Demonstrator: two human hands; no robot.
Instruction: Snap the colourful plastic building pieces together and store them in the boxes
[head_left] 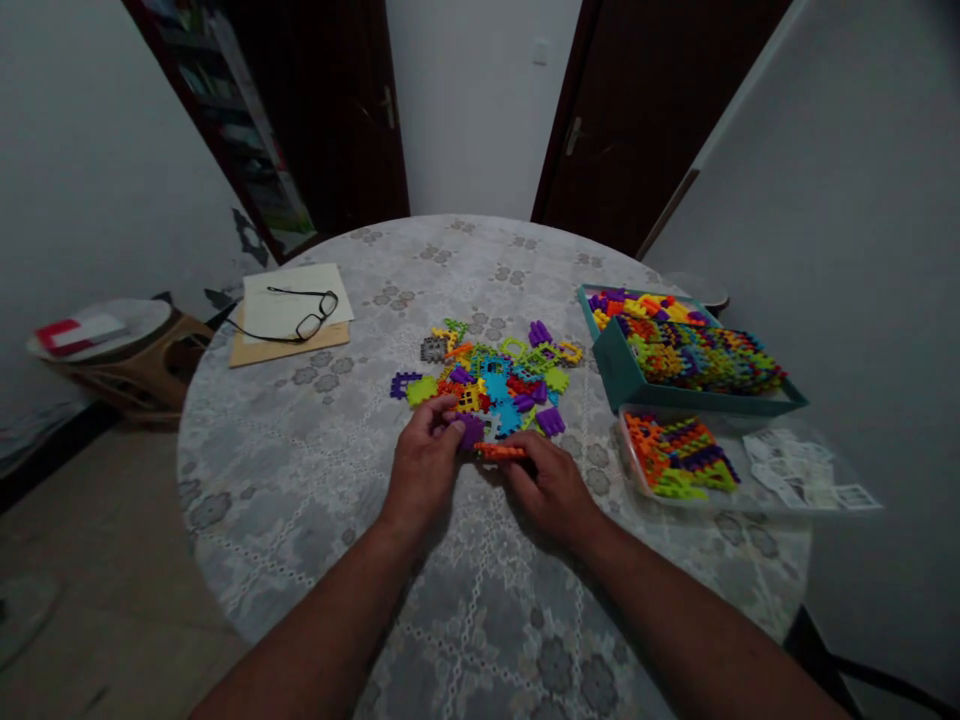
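Purple piece pinched in left hand, orange piece in right hand, pieces nearly touching.

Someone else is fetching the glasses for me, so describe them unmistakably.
On the left of the round table, a pale sheet overlaps tan paper. The glasses lie open on top, their thin black frame standing out against both flat neighbours.

Grey floral tablecloth, purple piece, orange piece, teal box, dark brown doors
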